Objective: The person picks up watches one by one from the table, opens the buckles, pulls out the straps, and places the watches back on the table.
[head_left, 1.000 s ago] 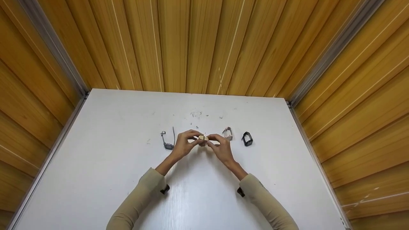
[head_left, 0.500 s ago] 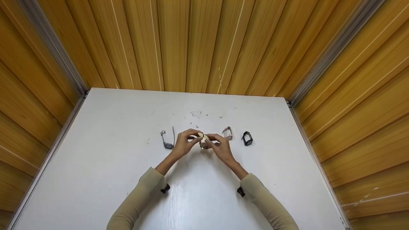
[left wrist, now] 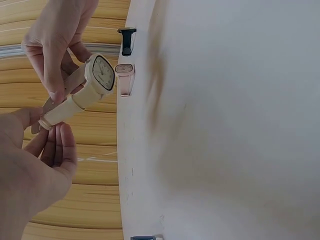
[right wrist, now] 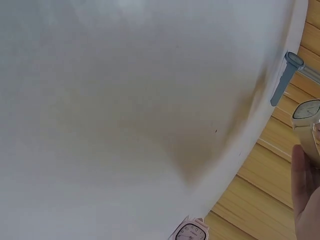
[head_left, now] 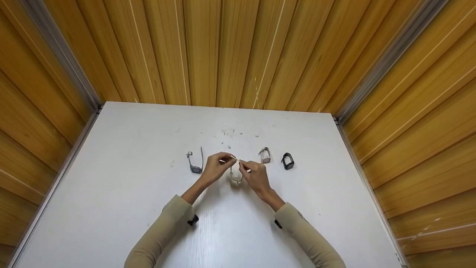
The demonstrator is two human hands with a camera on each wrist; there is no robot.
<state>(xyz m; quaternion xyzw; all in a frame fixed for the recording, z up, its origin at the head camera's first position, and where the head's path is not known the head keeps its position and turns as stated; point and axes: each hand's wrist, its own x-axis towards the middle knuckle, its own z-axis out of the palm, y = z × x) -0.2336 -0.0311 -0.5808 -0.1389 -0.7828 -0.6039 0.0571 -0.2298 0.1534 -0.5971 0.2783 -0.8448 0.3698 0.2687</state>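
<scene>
A cream wristwatch (head_left: 236,180) is held above the white table between both hands, its dial hanging toward the near side in the head view. The left hand (head_left: 216,167) pinches the strap end, thumb against fingertips. Opposite it, the right hand (head_left: 256,178) pinches the strap close to the left fingertips. In the left wrist view the square dial of the cream wristwatch (left wrist: 103,73) faces right, and its strap forms a loop whose ends come together at the fingers. The right wrist view cuts off part of the right hand (right wrist: 307,200) and the watch.
On the white table (head_left: 148,149), a grey-blue watch (head_left: 196,169) lies unfastened left of the hands. A pink watch (head_left: 265,155) and a black watch (head_left: 288,161) stand looped at the right. Small dark marks or crumbs (head_left: 229,132) dot the table beyond the hands.
The cream watch has tilted in the hands, so its dial now hangs lower and nearer. The right hand has shifted slightly down, its fingers more curled. The left hand has barely moved.
</scene>
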